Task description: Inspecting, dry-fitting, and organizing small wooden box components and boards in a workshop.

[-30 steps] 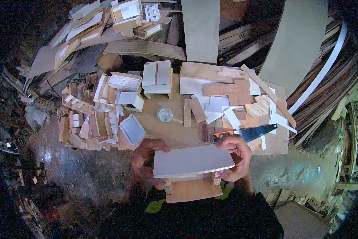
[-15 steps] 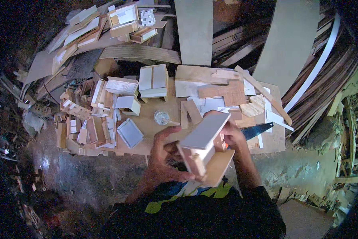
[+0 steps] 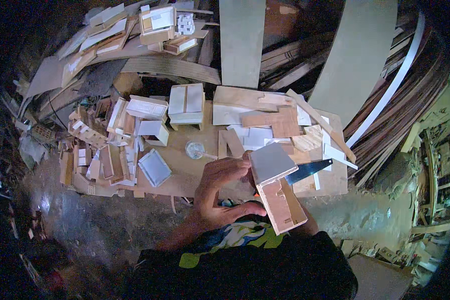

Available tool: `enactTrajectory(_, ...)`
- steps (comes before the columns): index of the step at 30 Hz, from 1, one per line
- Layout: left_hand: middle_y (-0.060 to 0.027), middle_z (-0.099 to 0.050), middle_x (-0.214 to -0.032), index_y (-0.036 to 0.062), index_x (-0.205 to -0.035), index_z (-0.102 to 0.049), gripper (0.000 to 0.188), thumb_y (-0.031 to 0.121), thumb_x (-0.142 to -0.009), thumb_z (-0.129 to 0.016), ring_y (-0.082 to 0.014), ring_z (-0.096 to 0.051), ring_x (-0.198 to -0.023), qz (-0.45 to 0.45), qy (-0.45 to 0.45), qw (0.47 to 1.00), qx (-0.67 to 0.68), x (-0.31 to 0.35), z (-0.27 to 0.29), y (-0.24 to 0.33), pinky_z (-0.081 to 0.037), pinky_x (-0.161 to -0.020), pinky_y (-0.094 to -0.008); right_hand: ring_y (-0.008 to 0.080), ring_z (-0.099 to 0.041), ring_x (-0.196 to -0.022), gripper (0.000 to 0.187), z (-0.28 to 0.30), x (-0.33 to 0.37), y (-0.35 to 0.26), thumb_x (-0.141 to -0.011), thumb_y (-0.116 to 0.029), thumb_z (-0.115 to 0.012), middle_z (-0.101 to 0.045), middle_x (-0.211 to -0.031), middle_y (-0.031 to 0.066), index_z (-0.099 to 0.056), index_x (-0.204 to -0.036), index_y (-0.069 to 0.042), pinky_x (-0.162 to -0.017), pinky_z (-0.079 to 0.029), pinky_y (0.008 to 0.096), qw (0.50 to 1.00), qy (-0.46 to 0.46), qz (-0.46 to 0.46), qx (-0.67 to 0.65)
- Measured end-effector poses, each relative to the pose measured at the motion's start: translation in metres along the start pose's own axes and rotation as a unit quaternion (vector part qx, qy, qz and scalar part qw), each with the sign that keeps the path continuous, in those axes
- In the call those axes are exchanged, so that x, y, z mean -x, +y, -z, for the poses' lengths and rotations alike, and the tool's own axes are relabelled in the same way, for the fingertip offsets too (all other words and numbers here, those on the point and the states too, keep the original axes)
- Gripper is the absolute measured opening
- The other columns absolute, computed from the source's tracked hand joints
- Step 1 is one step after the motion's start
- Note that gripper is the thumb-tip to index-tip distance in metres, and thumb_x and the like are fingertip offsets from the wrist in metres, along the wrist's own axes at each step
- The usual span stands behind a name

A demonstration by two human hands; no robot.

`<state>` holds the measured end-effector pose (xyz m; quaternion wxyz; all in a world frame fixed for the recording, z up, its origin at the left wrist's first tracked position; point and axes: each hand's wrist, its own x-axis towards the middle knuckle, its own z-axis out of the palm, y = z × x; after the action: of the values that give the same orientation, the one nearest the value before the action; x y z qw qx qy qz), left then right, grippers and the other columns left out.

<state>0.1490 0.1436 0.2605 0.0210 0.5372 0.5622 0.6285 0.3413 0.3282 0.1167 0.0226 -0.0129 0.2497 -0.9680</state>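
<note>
A small wooden box-shaped piece [image 3: 284, 202], like miniature furniture, is held up before my chest. Its grey-white panel [image 3: 273, 162] faces up and an open compartment of bare reddish wood faces me. My left hand [image 3: 222, 192] pinches the left edge, with fingers near the panel's corner and the thumb lower on the side. My right hand [image 3: 305, 227] comes from the right behind the piece, its fingers hidden there. Beyond the piece, a handsaw's dark blade [image 3: 310, 171] lies on the worktable [image 3: 185, 172], its handle out of sight.
Small wooden and white box pieces crowd the table's left; a white cabinet-like piece [image 3: 186, 105] stands behind. A glass bowl [image 3: 194, 149] with a stick sits mid-table. Board offcuts [image 3: 275, 122] cover the right side. Tall panels [image 3: 241, 45] lean behind; stacked strips [image 3: 410, 95] lie far right.
The piece has been turned so its compartment faces me, and moved slightly right. My left fingers have shifted to its upper corner. My right hand has gone behind it. The view has shifted slightly.
</note>
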Motion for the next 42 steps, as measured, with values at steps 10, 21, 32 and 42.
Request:
enactTrajectory(10, -0.0096, -0.061, -0.092, 0.0059, -0.109, -0.049, 0.061, 0.006, -0.055, -0.077, -0.0223, -0.056, -0.092, -0.057, -0.023, 0.988, 0.141, 0.012, -0.005, -0.007, -0.038, -0.086, -0.0423, 0.0230, -0.054, -0.091, 0.050, -0.028, -0.108, -0.030, -0.067, -0.021, -0.059, -0.055, -0.102, 0.0145, -0.046, -0.110, 0.002, -0.077, -0.044, 0.0336, 0.998, -0.045, -0.053, -0.007)
enactTrajectory(21, -0.0090, -0.063, -0.084, 0.0005, -0.104, -0.050, 0.055, 0.004, -0.056, -0.076, -0.0200, -0.059, -0.083, 0.008, -0.049, 0.975, 0.215, 0.019, -0.002, -0.005, -0.039, -0.084, -0.0380, 0.0223, -0.055, -0.088, 0.048, -0.057, -0.121, -0.032, -0.069, -0.024, -0.059, -0.056, -0.099, 0.0140, -0.048, -0.108, 0.002, -0.074, -0.045, 0.0329, 0.989, -0.099, -0.107, -0.019)
enactTrajectory(32, -0.0095, -0.054, -0.102, 0.0002, -0.100, -0.053, 0.055, 0.008, -0.053, -0.079, -0.0224, -0.050, -0.098, 0.027, 0.038, 0.989, 0.138, 0.025, -0.009, 0.002, -0.040, -0.086, -0.0373, 0.0216, -0.056, -0.084, 0.047, -0.077, -0.109, -0.042, -0.070, -0.027, -0.060, -0.057, -0.096, 0.0135, -0.049, -0.105, 0.002, -0.071, -0.046, 0.0323, 0.974, -0.161, -0.156, -0.029)
enactTrajectory(42, -0.0105, -0.056, -0.098, 0.0047, -0.089, -0.059, 0.034, 0.008, -0.059, -0.075, -0.0241, -0.052, -0.095, -0.023, -0.008, 0.999, 0.042, 0.019, -0.013, -0.009, -0.043, -0.082, -0.0354, 0.0209, -0.057, -0.081, 0.046, -0.090, -0.099, -0.052, -0.072, -0.029, -0.060, -0.058, -0.093, 0.0131, -0.051, -0.103, 0.002, -0.068, -0.047, 0.0317, 0.955, -0.222, -0.192, -0.042)
